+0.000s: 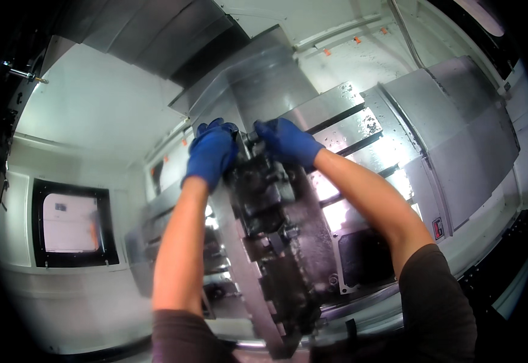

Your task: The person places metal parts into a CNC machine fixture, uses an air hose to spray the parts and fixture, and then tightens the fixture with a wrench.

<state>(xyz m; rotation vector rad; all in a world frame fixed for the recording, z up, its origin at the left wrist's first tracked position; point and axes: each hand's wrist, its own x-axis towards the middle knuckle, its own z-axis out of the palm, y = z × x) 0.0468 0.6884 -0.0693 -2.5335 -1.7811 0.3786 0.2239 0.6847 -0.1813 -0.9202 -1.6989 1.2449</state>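
Observation:
Both my hands wear blue gloves and reach to the far end of a long, dark clamping fixture inside a metalworking machine. My left hand is at the fixture's left side, its fingers curled over a dark edge. Across a narrow gap, my right hand has its fingers bent together beside a small shiny round metal piece. Blur and the gloves hide what lies under the fingertips of either hand. Blocks and bolts run along the fixture toward me.
A slotted metal table, wet with droplets, lies to the right. Beyond it are grey sliding covers. A black-framed window is in the pale left wall. A nozzle juts in at upper left. A dark rectangular opening sits near my right elbow.

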